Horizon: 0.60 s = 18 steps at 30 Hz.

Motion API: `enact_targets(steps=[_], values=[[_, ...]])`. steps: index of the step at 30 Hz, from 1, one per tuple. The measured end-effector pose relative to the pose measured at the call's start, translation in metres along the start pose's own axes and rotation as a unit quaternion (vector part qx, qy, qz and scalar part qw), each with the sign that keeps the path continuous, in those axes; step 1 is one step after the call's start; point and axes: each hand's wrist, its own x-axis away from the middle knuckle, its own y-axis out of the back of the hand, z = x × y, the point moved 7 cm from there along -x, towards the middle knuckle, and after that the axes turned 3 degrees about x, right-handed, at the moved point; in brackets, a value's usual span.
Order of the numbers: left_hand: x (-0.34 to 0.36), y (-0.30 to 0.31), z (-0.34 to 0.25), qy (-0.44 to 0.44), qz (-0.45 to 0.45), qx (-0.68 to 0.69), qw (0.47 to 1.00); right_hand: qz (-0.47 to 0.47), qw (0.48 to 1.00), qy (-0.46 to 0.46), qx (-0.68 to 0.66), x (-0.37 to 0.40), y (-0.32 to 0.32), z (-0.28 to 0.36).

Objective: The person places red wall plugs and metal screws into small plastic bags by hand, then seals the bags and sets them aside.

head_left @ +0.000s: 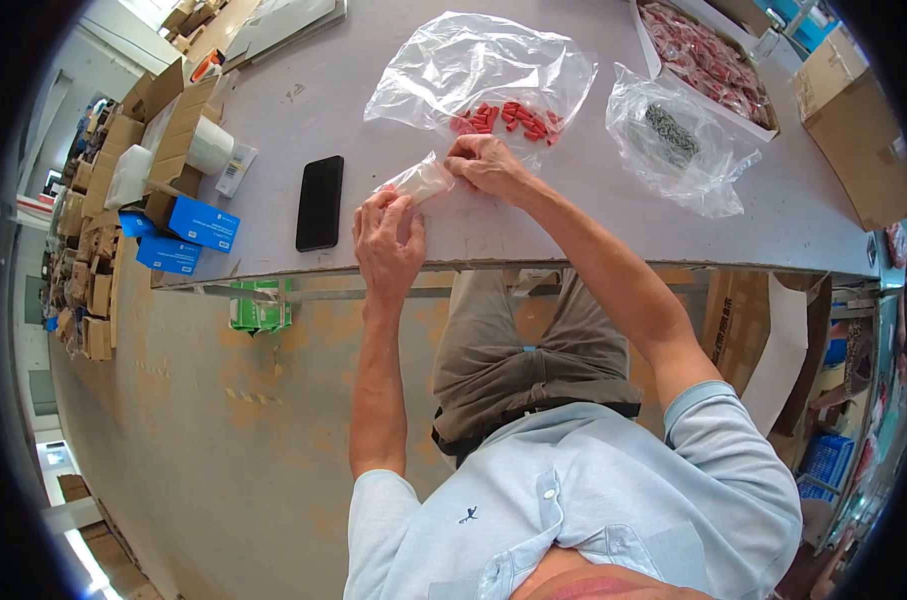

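My left hand [386,240] is closed on the lower end of a small clear plastic bag [423,181], with a bit of red showing by the fingertips. At the bag's other end, my right hand [486,166] is closed, its thumb and fingers pinched at the edge. Whether a small piece is also between those fingers is hidden. Just beyond lie several small red plastic plugs [525,121] on a large clear plastic bag [478,60]. To the right, another clear bag [708,165] holds a heap of grey screws [670,133].
Left of my hands lies a black phone [319,203]. Blue boxes [202,222] and an open cardboard box [188,125] stand at the table's left end. A white-edged box of red packed bags [703,60] and a brown carton [858,130] are at the right.
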Motion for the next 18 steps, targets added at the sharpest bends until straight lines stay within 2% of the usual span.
enact_targets(steps=[6,11,16,18], values=[[0.001,0.000,0.004,0.013,-0.006,0.003,1.000,-0.016,0.997,-0.032,-0.065,-0.004,0.003,-0.011],[0.000,0.000,0.004,0.023,0.001,0.002,1.000,-0.077,0.978,0.016,-0.193,0.002,0.011,-0.015],[-0.003,0.005,-0.003,0.006,0.005,0.002,1.000,-0.116,0.959,0.061,-0.253,0.027,0.029,-0.008],[-0.006,0.014,-0.017,-0.010,-0.045,0.035,0.998,-0.125,0.955,0.067,-0.259,0.038,0.041,-0.002]])
